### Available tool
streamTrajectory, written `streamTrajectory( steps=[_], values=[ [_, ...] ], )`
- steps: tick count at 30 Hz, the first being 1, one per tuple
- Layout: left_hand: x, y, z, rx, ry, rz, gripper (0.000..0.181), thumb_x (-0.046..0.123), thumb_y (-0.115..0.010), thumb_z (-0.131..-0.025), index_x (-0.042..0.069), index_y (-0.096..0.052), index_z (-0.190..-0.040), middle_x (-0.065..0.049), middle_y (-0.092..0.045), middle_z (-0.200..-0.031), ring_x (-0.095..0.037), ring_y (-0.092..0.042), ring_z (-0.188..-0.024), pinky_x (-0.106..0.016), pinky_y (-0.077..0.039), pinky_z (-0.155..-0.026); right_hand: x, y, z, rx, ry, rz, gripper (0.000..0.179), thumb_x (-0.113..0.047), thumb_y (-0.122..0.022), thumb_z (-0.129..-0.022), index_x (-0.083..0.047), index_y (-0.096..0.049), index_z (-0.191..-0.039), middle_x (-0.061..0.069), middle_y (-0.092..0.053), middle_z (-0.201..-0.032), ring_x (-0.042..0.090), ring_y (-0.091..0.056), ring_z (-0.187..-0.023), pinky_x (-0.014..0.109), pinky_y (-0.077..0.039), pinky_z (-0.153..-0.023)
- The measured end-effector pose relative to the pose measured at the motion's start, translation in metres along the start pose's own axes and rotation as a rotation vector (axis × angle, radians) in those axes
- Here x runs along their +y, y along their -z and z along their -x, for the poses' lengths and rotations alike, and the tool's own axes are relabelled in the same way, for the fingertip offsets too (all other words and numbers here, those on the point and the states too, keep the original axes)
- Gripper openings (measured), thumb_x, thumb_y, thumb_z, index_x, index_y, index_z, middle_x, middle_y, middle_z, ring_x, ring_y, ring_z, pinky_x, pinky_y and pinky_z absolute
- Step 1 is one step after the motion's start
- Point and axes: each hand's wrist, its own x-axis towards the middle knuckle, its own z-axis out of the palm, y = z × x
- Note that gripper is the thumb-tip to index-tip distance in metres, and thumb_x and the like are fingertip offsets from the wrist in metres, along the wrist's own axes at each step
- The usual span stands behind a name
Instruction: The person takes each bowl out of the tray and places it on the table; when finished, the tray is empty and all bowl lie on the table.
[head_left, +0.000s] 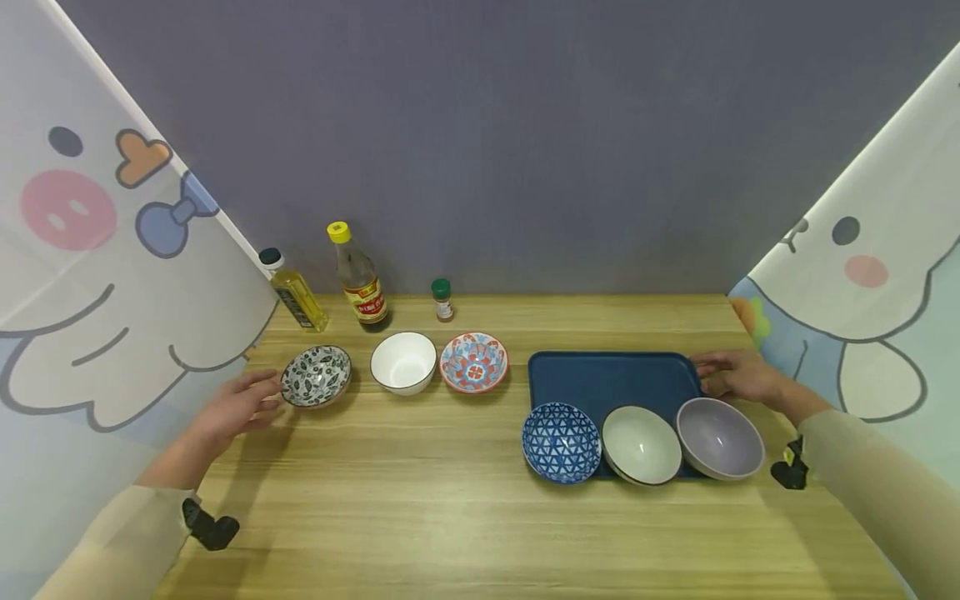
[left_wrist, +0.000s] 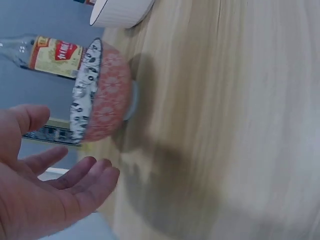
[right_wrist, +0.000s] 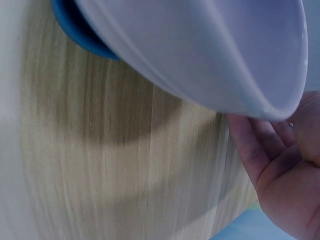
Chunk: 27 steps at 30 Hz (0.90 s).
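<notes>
My left hand (head_left: 238,404) is beside a patterned bowl (head_left: 317,377), its fingers loosely spread and holding nothing. The bowl is white with dark leaves inside; in the left wrist view its pink flowered outside shows. On the right, my right hand (head_left: 738,375) has its fingertips right at the right edge of a dark blue tray (head_left: 611,375). A lilac bowl (head_left: 720,437) stands just in front of that hand and hides part of it in the right wrist view. Along the tray's front side, a white bowl (head_left: 641,446) and a blue triangle-patterned bowl (head_left: 561,443) line up with it.
A white bowl with a dark rim (head_left: 403,363) and a red-and-blue flowered bowl (head_left: 474,363) stand mid-table. Behind them are an oil bottle (head_left: 300,296), a yellow-capped sauce bottle (head_left: 362,283) and a green-capped spice jar (head_left: 442,302). Cartoon-printed curtains flank the table.
</notes>
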Motion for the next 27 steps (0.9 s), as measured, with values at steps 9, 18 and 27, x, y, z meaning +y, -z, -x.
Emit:
streamTrajectory(
  steps=[9, 18, 27],
  values=[
    [0.051, -0.007, 0.011, 0.077, -0.169, -0.183, 0.069, 0.040, -0.040, -0.111, -0.002, -0.020, -0.162, -0.038, -0.038, -0.153, -0.054, -0.044, -0.134, -0.059, -0.052, -0.104, 0.003, 0.003, -0.002, 0.004, -0.007, -0.029, 0.061, -0.001, -0.068, -0.093, 0.017, -0.042, -0.145, 0.042, -0.055, -0.132, 0.013, -0.071, -0.093, 0.035, -0.065, -0.076],
    [0.101, -0.068, 0.011, -0.007, -0.323, -0.112, 0.056, 0.026, -0.055, -0.107, 0.002, -0.040, -0.155, -0.027, -0.058, -0.134, -0.013, -0.067, -0.102, -0.029, -0.063, -0.081, 0.000, 0.001, -0.004, 0.014, -0.009, 0.002, 0.062, -0.003, -0.070, -0.092, 0.015, -0.043, -0.145, 0.041, -0.056, -0.133, 0.012, -0.071, -0.093, 0.033, -0.064, -0.076],
    [0.111, -0.159, -0.006, -0.324, -0.318, 0.047, 0.055, 0.018, -0.060, -0.103, 0.003, -0.043, -0.153, -0.025, -0.063, -0.124, -0.040, -0.068, -0.110, -0.054, -0.062, -0.090, 0.000, -0.001, -0.003, 0.018, -0.006, 0.012, 0.061, 0.000, -0.069, -0.092, 0.016, -0.044, -0.144, 0.041, -0.056, -0.131, 0.020, -0.072, -0.096, 0.034, -0.065, -0.075]
  ],
)
